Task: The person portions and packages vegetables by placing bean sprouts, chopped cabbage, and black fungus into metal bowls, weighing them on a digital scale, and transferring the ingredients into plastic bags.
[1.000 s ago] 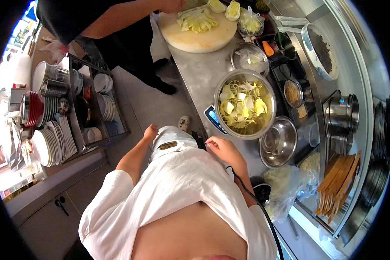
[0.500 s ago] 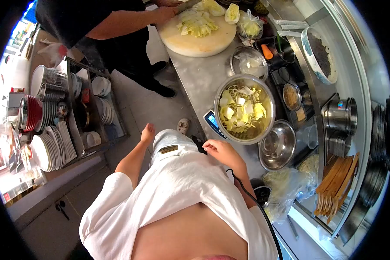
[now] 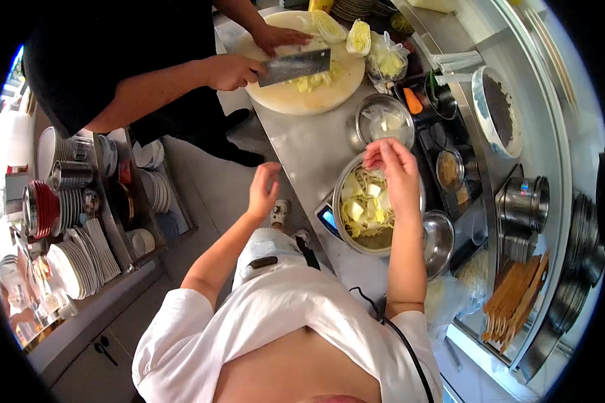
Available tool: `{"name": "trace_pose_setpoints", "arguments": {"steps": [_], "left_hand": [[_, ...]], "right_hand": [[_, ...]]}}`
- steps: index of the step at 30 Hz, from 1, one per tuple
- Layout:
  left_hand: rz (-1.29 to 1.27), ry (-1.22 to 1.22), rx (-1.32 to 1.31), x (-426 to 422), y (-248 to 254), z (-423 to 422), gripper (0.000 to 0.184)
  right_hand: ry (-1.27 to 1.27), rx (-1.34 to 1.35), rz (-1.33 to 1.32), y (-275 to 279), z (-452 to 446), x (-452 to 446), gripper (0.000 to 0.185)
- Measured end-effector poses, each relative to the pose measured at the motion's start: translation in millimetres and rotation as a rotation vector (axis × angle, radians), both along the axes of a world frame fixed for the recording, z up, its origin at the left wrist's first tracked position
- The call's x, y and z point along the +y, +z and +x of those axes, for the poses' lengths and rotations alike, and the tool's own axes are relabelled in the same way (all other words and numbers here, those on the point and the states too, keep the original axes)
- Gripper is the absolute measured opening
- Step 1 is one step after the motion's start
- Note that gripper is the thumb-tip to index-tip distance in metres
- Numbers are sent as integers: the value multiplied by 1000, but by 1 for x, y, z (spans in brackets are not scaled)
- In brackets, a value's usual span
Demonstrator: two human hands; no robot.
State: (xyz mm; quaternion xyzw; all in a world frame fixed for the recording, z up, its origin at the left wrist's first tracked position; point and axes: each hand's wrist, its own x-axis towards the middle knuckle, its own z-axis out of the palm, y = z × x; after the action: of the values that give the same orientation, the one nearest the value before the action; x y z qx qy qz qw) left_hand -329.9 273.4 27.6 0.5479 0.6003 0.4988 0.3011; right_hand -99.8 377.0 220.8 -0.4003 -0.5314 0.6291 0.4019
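My right hand point(image 3: 393, 168) hovers over the far rim of a large steel bowl point(image 3: 368, 250), its fingers loosely bent and apart, with nothing visible in them. Cabbage leaves point(image 3: 357, 213), pale strands and white pieces fill the bowl, which sits on a scale with a lit blue display point(image 3: 329, 219). Just beyond my fingers stands a smaller steel bowl point(image 3: 360, 129) with a clear plastic bag point(image 3: 386, 119) in it. My left hand point(image 3: 263, 191) is raised in the air beside the counter edge, fingers slightly curled and apart, holding nothing.
Across the counter point(image 3: 286, 138), a co-worker's hand point(image 3: 232, 72) holds a cleaver point(image 3: 294, 67) above cabbage on a round cutting board point(image 3: 269, 101). Another steel bowl point(image 3: 439, 245) lies right of the big one. Stacked plates point(image 3: 70, 269) fill shelves at left.
My right hand has moved from near my waist out over the big bowl. My left hand has risen forward. The co-worker's cleaver has come over the board's middle, and the cut cabbage there looks smaller.
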Motion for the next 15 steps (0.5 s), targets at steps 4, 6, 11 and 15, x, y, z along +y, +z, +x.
{"name": "trace_pose_setpoints", "arguments": {"steps": [4, 6, 11, 15], "left_hand": [[-32, -57, -102, 23, -1, 7, 42], [-15, -26, -75, 35, -1, 6, 42], [10, 221, 135, 121, -7, -6, 57], [-32, 248, 401, 206, -5, 2, 73]], "right_hand": [[-137, 61, -48, -23, -14, 35, 24], [-261, 87, -70, -50, -27, 56, 25], [-499, -120, 60, -132, -58, 150, 35], [-452, -577, 424, -211, -77, 238, 39]]}}
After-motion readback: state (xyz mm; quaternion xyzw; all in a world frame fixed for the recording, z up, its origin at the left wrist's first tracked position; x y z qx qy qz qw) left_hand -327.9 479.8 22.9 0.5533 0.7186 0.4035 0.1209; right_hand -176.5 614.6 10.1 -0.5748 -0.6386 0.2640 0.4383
